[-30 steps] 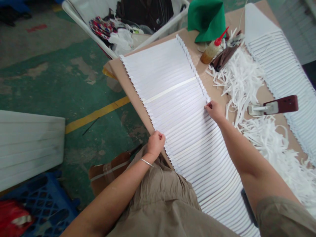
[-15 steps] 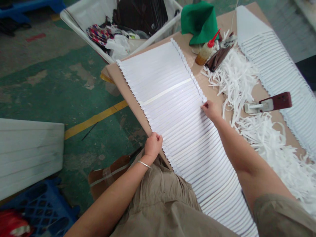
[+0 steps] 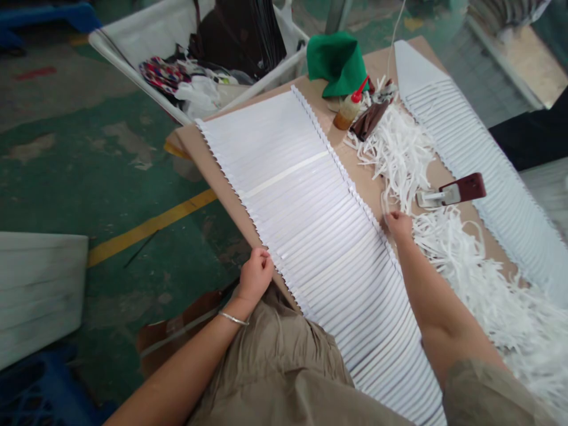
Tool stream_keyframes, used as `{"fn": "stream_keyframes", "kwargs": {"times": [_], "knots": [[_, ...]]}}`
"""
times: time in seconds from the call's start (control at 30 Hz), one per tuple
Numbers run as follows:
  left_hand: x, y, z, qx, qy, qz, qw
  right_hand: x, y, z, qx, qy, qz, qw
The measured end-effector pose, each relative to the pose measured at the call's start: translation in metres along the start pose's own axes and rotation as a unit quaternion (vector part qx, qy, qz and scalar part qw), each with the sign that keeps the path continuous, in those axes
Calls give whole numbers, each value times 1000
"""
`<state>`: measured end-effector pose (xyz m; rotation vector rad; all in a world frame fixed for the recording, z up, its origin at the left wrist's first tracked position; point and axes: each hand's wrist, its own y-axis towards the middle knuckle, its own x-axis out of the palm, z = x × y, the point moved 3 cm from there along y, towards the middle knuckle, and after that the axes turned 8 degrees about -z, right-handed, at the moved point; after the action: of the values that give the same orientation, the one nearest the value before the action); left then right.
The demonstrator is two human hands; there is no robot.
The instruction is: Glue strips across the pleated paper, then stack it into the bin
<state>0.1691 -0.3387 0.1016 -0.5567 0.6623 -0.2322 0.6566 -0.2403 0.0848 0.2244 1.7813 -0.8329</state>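
Note:
A long overlapping row of white sheets (image 3: 293,213) with notched sides runs along the table towards me. My left hand (image 3: 256,273) is closed in a pinch at its left edge; what is between the fingertips is too small to tell. Just off the right edge, my right hand (image 3: 400,227) is also closed, thumb against fingers, and anything in it is hidden. A loose white strip passes close to its fingertips. Beside that hand lies a heap of white paper strips (image 3: 402,154), with a dark red and white stapler-like tool (image 3: 452,192) on it.
A glue bottle with a red tip (image 3: 348,109), brown scraps (image 3: 369,120) and green cloth (image 3: 339,62) sit at the far end of the table. A second row of sheets (image 3: 470,142) lies on the right. Beyond stands a white bin (image 3: 133,74) with mixed items.
My right hand has moved off the sheets' right edge, towards the strip heap. My left hand has shifted slightly outward at the left edge. The whole view has shifted a little.

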Motion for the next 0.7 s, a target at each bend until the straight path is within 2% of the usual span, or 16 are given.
{"fn": "stream_keyframes", "kwargs": {"times": [0.13, 0.23, 0.3, 0.37, 0.4, 0.47, 0.53, 0.57, 0.63, 0.7], "knots": [[5, -11, 21, 30, 6, -64, 997, -24, -26, 14, -32, -61, 24, 997], [18, -24, 54, 89, 2, -143, 986, -42, -72, 10, -85, -164, 10, 983], [29, -36, 85, 166, -28, -179, 969, -42, -117, -8, -151, -199, -65, 966], [40, -46, 114, 244, -83, -200, 945, -37, -168, -36, -243, -174, -164, 940], [45, -51, 126, 268, -114, -217, 932, -35, -191, -52, -286, -136, -215, 924], [53, -55, 138, 264, -165, -269, 911, -33, -226, -78, -337, -58, -302, 890], [55, -53, 134, 210, -189, -314, 906, -37, -238, -91, -342, -3, -346, 874], [52, -51, 127, 177, -193, -323, 910, -40, -235, -91, -332, 14, -349, 876], [41, -44, 104, 124, -195, -314, 921, -48, -217, -85, -305, 30, -328, 894], [26, -37, 77, 87, -195, -282, 935, -52, -192, -77, -282, 40, -302, 910]]}}
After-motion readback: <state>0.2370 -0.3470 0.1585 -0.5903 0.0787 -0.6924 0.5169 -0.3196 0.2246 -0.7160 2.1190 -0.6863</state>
